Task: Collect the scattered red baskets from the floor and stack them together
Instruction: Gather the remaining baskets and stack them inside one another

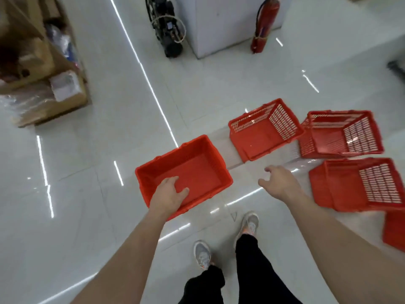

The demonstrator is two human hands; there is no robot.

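Red basket (197, 167) in left grip (171, 194), mouth up, long axis slanting rightward

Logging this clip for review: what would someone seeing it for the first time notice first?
Bright red baskets against the pale glossy floor: the centre basket, gripped at its near rim by the left hand, and to its right the middle basket, far basket and near basket. The right hand reaches open between them; a red fire extinguisher stands at top.
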